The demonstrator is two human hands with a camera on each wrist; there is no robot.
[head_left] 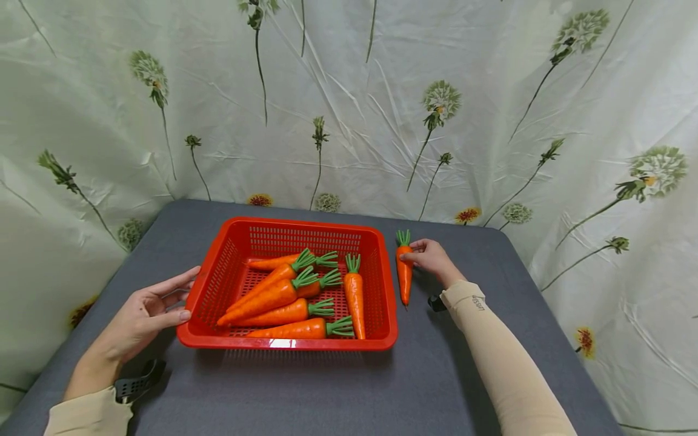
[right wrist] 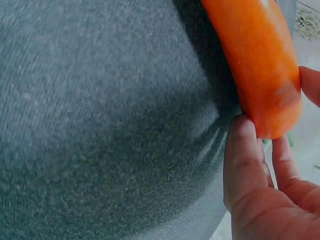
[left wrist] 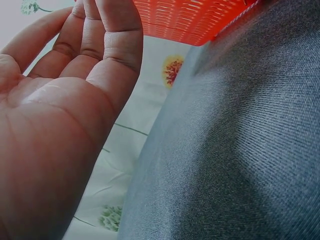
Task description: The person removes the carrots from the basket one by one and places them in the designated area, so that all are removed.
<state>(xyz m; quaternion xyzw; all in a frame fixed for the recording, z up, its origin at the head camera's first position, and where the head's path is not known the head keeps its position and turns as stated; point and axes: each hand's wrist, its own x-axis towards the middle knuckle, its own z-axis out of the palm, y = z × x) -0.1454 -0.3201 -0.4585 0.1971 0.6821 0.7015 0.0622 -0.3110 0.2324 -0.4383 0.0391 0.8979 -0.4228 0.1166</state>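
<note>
A red plastic basket (head_left: 294, 346) with slotted walls stands on the grey cloth. Several orange carrots (head_left: 269, 297) with green stem tops lie inside, most of them slanting in a pile. One carrot (head_left: 355, 303) lies apart along the right wall. My left hand (head_left: 144, 315) holds the basket's left rim, thumb near the front corner and fingers farther back. Right of the basket, my right hand (head_left: 433, 260) pinches another carrot (head_left: 405, 275) near its top, green end pointing away. In the right wrist view, thumb and fingers lie on opposite sides of that carrot (right wrist: 262, 65).
The grey cloth-covered table (head_left: 305, 393) extends in front of and around the basket. A pale curtain (head_left: 349, 109) with dandelion prints hangs behind it and at both sides. Each wrist wears a black device, such as the left one (head_left: 136, 381).
</note>
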